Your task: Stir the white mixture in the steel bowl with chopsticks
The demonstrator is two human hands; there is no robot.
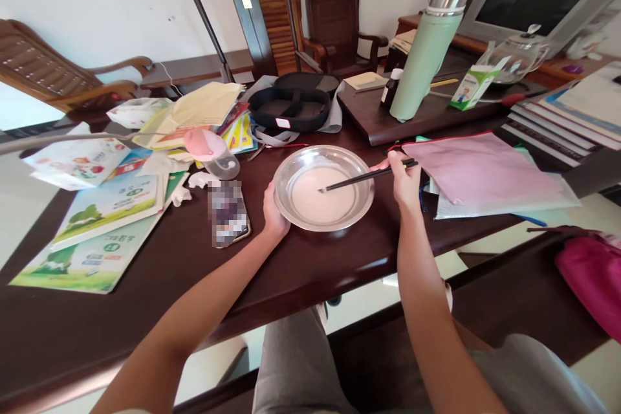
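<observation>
A shallow metal bowl (366, 197) rests on the dark table, holding a pale, milky pinkish liquid (317, 207). My left hand (275, 210) grips the bowl's left rim, fingers partly hidden behind it. In my right hand (403, 174) is a pair of dark chopsticks (366, 176), slanting down to the left. Their tips reach into the liquid near the middle of the bowl. To the left of my left hand lies a smartphone (230, 213) with a blurred screen. Behind the phone is a clear cup (224, 165) with a pink top.
Workbooks (97, 233) and tissue packs (80, 158) cover the left side. A black case (291, 103) lies behind the bowl. On the right are a pink zip pouch (485, 165), stacked books (557, 123) and a raised board with a green thermos (427, 58). The table's front edge (310, 294) is near me.
</observation>
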